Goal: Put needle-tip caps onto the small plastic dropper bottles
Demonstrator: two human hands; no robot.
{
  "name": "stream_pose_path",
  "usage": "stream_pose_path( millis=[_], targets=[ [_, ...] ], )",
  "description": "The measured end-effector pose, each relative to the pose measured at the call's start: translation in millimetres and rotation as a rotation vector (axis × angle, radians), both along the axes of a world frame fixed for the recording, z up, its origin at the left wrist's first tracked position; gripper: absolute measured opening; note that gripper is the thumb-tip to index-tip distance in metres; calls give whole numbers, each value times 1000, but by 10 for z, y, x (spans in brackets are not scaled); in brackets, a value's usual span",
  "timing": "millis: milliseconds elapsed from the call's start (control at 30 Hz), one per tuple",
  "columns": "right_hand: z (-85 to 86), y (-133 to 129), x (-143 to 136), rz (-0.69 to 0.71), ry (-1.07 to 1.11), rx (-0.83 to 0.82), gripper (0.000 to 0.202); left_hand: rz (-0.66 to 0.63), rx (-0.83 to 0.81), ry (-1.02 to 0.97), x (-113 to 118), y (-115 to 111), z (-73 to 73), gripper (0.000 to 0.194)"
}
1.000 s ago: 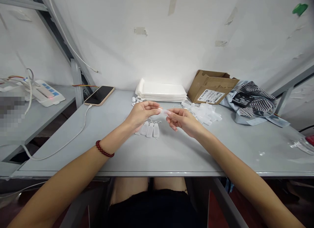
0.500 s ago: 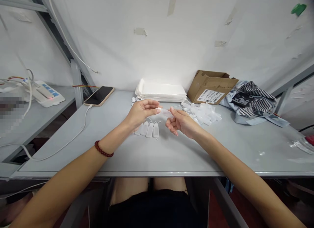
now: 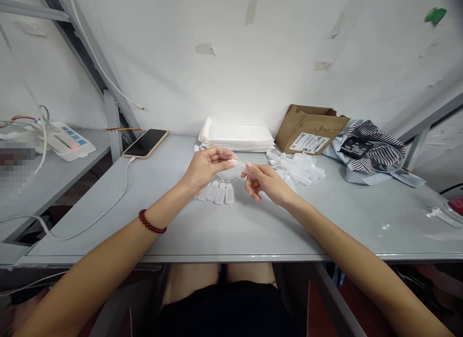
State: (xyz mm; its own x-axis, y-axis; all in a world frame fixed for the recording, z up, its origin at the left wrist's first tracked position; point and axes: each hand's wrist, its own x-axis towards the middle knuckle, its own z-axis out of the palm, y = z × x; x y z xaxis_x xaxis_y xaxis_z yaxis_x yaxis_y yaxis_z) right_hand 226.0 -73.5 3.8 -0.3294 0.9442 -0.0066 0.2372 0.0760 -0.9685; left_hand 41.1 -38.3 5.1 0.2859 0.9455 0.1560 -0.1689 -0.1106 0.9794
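Note:
Between my two hands a small translucent white piece (image 3: 239,163) is stretched above the grey table. My left hand (image 3: 210,167) pinches its left end between thumb and fingertips. The right end is pinched by the thumb and index finger of my right hand (image 3: 265,181), whose other fingers are curled. Below my left hand, several white tags (image 3: 220,193) with short strings lie side by side on the table. Behind my right hand is a loose heap of similar white tags (image 3: 302,169). The fine detail of the held piece is too small to make out.
A stack of white sheets (image 3: 237,136) stands by the wall, beside an open cardboard box (image 3: 311,129). Striped and blue cloth (image 3: 376,148) lies farther right, near a clear bottle (image 3: 446,213). A phone (image 3: 146,143) with a white cable (image 3: 125,182) is at the left.
My right hand has moved slightly left along the white piece, closer to my left hand. My left hand has stayed nearly in place.

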Motion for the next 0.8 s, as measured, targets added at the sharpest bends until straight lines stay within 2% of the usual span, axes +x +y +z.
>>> stream_pose_path(
  millis=[133, 333, 433, 533, 800],
  targets=[
    [26, 19, 7, 24, 4, -36, 56, -6, 56, 24, -11, -16, 51, 30],
    [-29, 2, -16, -144, -62, 196, 36, 22, 34, 58, -60, 43, 35, 32],
    [-36, -11, -16, -169, -87, 244, 31, 6, 29, 62, -58, 48, 15, 34],
    [-6, -27, -7, -125, -86, 190, 35, -17, 30, 67, -47, 35, 10, 31],
    [39, -8, 2, 49, 83, -140, 39, -73, 84, 76, -57, 22, 38, 20]
  ],
)
